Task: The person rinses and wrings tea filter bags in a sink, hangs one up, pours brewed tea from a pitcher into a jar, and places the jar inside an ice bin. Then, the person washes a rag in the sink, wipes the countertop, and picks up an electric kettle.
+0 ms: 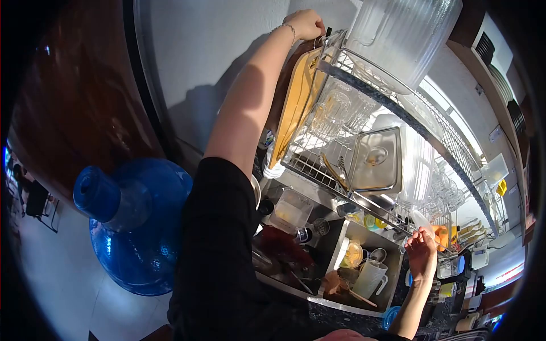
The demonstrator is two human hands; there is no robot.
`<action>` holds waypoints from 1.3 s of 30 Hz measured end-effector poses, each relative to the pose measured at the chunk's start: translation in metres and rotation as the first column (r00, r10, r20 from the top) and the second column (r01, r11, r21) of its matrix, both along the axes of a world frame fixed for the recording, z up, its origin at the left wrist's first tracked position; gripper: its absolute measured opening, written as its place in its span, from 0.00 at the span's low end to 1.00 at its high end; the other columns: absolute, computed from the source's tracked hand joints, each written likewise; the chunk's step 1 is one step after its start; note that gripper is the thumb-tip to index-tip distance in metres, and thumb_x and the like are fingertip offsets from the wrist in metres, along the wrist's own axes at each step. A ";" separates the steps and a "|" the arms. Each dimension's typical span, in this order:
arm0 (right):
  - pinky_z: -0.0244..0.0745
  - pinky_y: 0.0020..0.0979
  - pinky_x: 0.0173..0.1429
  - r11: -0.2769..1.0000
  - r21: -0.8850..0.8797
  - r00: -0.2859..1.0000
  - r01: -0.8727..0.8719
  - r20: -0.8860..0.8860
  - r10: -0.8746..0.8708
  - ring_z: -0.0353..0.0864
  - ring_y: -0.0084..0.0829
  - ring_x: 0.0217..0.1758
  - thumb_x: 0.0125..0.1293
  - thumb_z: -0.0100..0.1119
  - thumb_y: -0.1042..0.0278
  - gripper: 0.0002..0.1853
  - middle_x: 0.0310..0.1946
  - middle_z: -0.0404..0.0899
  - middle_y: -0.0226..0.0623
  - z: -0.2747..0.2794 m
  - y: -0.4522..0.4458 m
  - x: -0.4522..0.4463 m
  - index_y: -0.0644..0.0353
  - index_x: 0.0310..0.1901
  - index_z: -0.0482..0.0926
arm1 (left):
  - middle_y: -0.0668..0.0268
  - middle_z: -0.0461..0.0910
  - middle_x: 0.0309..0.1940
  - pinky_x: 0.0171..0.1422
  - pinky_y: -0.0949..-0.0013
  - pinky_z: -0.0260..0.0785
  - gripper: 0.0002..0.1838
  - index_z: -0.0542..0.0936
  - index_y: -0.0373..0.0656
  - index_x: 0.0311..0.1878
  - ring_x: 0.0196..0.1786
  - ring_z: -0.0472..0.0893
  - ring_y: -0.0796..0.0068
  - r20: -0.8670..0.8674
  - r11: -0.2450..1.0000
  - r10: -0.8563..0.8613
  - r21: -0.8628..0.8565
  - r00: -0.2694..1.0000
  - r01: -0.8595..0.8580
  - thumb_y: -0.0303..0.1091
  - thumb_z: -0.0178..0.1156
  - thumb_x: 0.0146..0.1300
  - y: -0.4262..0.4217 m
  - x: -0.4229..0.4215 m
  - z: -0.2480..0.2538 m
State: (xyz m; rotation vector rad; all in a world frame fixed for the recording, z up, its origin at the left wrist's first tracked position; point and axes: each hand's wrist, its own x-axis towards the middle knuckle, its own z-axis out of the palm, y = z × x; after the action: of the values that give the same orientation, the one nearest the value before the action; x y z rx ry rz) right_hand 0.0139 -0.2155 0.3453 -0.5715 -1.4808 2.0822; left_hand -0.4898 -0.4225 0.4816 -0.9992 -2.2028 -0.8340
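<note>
Left hand (304,24) is stretched way up to the far left end of the dish rack (398,107), fingers curled down at the top of the boards there. Can't tell if it's actually gripping anything, the fingertips are mostly hidden. Right under it is the wooden cutting board (296,105), upright at the end of the rack, with a dark brown board (279,94) beside it on the wall side.

Right hand (422,258) is at the lower right edge of the rack, fingers loosely bent, next to a clear plastic piece (421,221). Can't tell if it's holding that or just near it.

In the rack: glass mugs (333,111) and a metal lid (375,161), plus a big clear tub (406,37) up top. Below is a sink (336,305) with 2 basins; the right one has 1 measuring jug (368,278). Big blue water bottle (139,227) sits off to the left.
</note>
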 end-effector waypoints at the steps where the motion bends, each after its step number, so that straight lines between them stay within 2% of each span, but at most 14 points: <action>1: 0.71 0.23 0.36 1.000 0.000 1.000 -0.004 0.001 0.004 0.74 0.26 0.29 0.62 0.52 0.65 0.10 0.29 0.74 0.33 -0.001 0.002 0.001 0.59 0.41 0.73 | 0.75 0.81 0.25 0.44 0.64 0.70 0.07 0.84 0.54 0.30 0.33 0.80 0.73 -0.028 1.000 0.001 -0.022 1.000 -0.002 0.37 0.57 0.51 -0.001 0.000 0.000; 9: 0.70 0.24 0.35 0.999 -0.039 1.000 0.025 0.003 -0.025 0.74 0.25 0.28 0.62 0.52 0.64 0.10 0.29 0.75 0.31 -0.013 0.013 0.011 0.58 0.43 0.73 | 0.71 0.81 0.25 0.35 0.70 0.71 0.07 0.83 0.50 0.34 0.28 0.79 0.75 -0.162 0.974 -0.081 -0.224 0.983 0.044 0.33 0.57 0.53 -0.016 0.016 0.012; 11: 0.70 0.24 0.35 0.998 -0.056 1.000 0.026 0.001 -0.026 0.74 0.25 0.28 0.62 0.52 0.64 0.10 0.29 0.75 0.31 -0.013 0.013 0.012 0.58 0.43 0.73 | 0.70 0.81 0.24 0.30 0.74 0.69 0.06 0.83 0.48 0.34 0.25 0.77 0.77 0.116 0.974 -0.166 -0.138 0.979 0.181 0.33 0.58 0.54 -0.024 0.021 0.006; 13: 0.70 0.24 0.35 0.997 -0.071 1.000 0.022 0.000 -0.022 0.74 0.25 0.28 0.62 0.52 0.64 0.10 0.29 0.75 0.31 -0.014 0.013 0.011 0.58 0.43 0.73 | 0.68 0.80 0.23 0.25 0.79 0.68 0.06 0.82 0.45 0.33 0.22 0.76 0.79 0.376 0.959 -0.255 -0.017 0.891 0.282 0.32 0.58 0.54 -0.031 0.024 0.002; 18: 0.71 0.24 0.35 0.995 -0.095 1.000 0.026 0.002 -0.026 0.74 0.25 0.28 0.62 0.52 0.65 0.10 0.29 0.75 0.31 -0.017 0.015 0.011 0.58 0.43 0.73 | 0.66 0.79 0.21 0.20 0.84 0.64 0.05 0.82 0.42 0.33 0.19 0.73 0.82 0.560 0.943 -0.326 0.139 0.762 0.301 0.29 0.60 0.54 -0.025 0.018 -0.002; 19: 0.71 0.24 0.35 0.996 -0.089 1.000 0.024 0.001 -0.024 0.74 0.25 0.28 0.62 0.52 0.65 0.10 0.29 0.75 0.31 -0.017 0.016 0.011 0.58 0.43 0.73 | 0.66 0.79 0.21 0.20 0.84 0.64 0.05 0.82 0.42 0.33 0.19 0.73 0.82 0.558 0.943 -0.328 0.146 0.762 0.299 0.29 0.60 0.54 -0.019 0.013 -0.004; 23: 0.71 0.23 0.34 0.993 -0.104 0.999 0.052 0.005 -0.052 0.75 0.25 0.28 0.63 0.51 0.65 0.09 0.29 0.75 0.30 -0.021 0.019 0.011 0.57 0.43 0.73 | 0.66 0.79 0.21 0.21 0.84 0.65 0.05 0.83 0.42 0.32 0.18 0.73 0.82 0.365 0.885 -0.395 0.399 0.843 0.241 0.29 0.61 0.51 0.011 -0.016 -0.021; 28: 0.71 0.24 0.34 0.986 -0.118 0.993 0.115 0.045 -0.110 0.74 0.25 0.28 0.61 0.53 0.64 0.09 0.28 0.75 0.30 -0.030 0.030 0.016 0.57 0.41 0.74 | 0.66 0.79 0.21 0.25 0.81 0.67 0.06 0.83 0.41 0.29 0.21 0.74 0.82 0.467 0.906 -0.301 0.411 0.831 0.097 0.31 0.64 0.48 0.038 -0.035 -0.026; 33: 0.71 0.23 0.33 0.983 -0.138 0.993 0.117 0.050 -0.111 0.74 0.24 0.28 0.63 0.50 0.67 0.08 0.30 0.76 0.30 -0.037 0.036 0.023 0.58 0.42 0.74 | 0.64 0.75 0.34 0.38 0.79 0.64 0.11 0.77 0.40 0.40 0.35 0.71 0.79 0.447 0.933 -0.286 0.331 0.848 0.141 0.32 0.58 0.53 0.033 -0.026 -0.038; 34: 0.70 0.23 0.34 0.983 -0.109 0.988 0.149 0.048 -0.145 0.74 0.24 0.29 0.63 0.50 0.67 0.08 0.29 0.74 0.30 -0.037 0.034 0.022 0.58 0.42 0.73 | 0.63 0.74 0.37 0.41 0.78 0.63 0.12 0.76 0.39 0.42 0.38 0.70 0.78 0.432 0.937 -0.298 0.302 0.851 0.174 0.32 0.57 0.54 0.027 -0.022 -0.039; 36: 0.69 0.22 0.34 0.998 0.002 0.997 0.070 -0.018 -0.070 0.73 0.24 0.29 0.61 0.51 0.67 0.10 0.31 0.74 0.34 -0.059 0.057 0.029 0.62 0.42 0.74 | 0.63 0.72 0.42 0.46 0.77 0.61 0.14 0.74 0.39 0.46 0.44 0.69 0.77 0.417 0.940 -0.326 0.235 0.848 0.246 0.33 0.54 0.56 0.007 -0.011 -0.039; 37: 0.68 0.21 0.33 0.969 0.127 0.967 0.213 0.115 -0.228 0.72 0.21 0.28 0.61 0.52 0.68 0.10 0.30 0.75 0.33 -0.057 0.052 0.029 0.63 0.41 0.76 | 0.62 0.71 0.45 0.49 0.77 0.61 0.15 0.73 0.39 0.48 0.46 0.68 0.76 0.415 0.939 -0.339 0.206 0.844 0.276 0.33 0.53 0.58 -0.006 -0.004 -0.035; 38: 0.67 0.19 0.33 0.917 0.378 0.957 0.128 0.197 -0.215 0.70 0.19 0.28 0.61 0.53 0.68 0.08 0.27 0.75 0.30 -0.073 0.074 0.035 0.62 0.37 0.78 | 0.62 0.70 0.47 0.52 0.76 0.60 0.16 0.72 0.38 0.50 0.49 0.68 0.76 0.416 0.934 -0.355 0.186 0.837 0.304 0.33 0.52 0.59 -0.021 0.002 -0.028; 39: 0.65 0.17 0.33 0.863 0.504 0.937 0.047 0.277 -0.213 0.70 0.17 0.28 0.62 0.53 0.68 0.08 0.25 0.75 0.28 -0.089 0.095 0.040 0.63 0.35 0.79 | 0.61 0.69 0.50 0.54 0.75 0.59 0.17 0.70 0.38 0.52 0.52 0.67 0.75 0.412 0.926 -0.377 0.179 0.830 0.331 0.33 0.51 0.60 -0.036 0.011 -0.019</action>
State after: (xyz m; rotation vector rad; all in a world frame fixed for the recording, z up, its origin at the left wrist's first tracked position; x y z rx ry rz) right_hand 0.0540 -0.1210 0.2564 -0.8067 -2.0075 1.4614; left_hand -0.4786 -0.4584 0.4625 -1.2957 -2.3381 -1.4534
